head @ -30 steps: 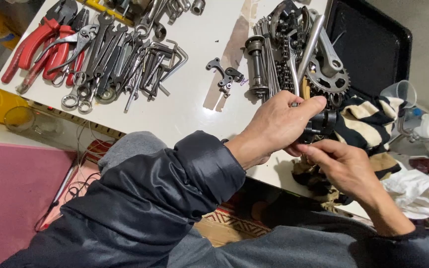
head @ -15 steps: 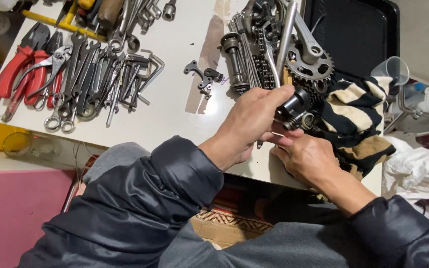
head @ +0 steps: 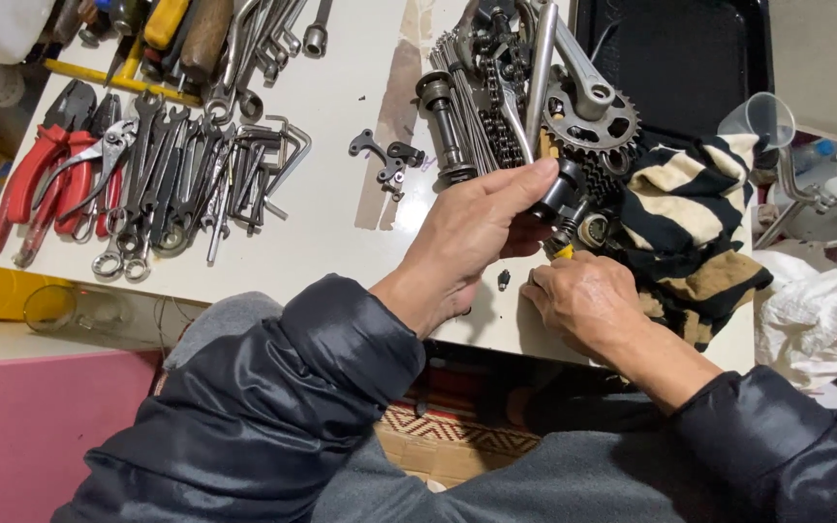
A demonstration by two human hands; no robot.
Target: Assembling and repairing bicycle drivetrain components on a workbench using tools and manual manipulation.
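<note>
At the white work surface, my left hand is closed around a black cylindrical metal part, held above the edge beside a striped black-and-cream rag. My right hand pinches a small yellow-tipped tool beneath it. A tiny dark screw lies loose near the edge; I judge a nudge could send it off.

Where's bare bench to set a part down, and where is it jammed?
Bare white table lies between the wrench pile and the left hand, around the small brackets. A thin strip shows between both hands, holding one small bolt. The top right is jammed: sprocket, chain, rods and striped cloth beside the right hand.
</note>
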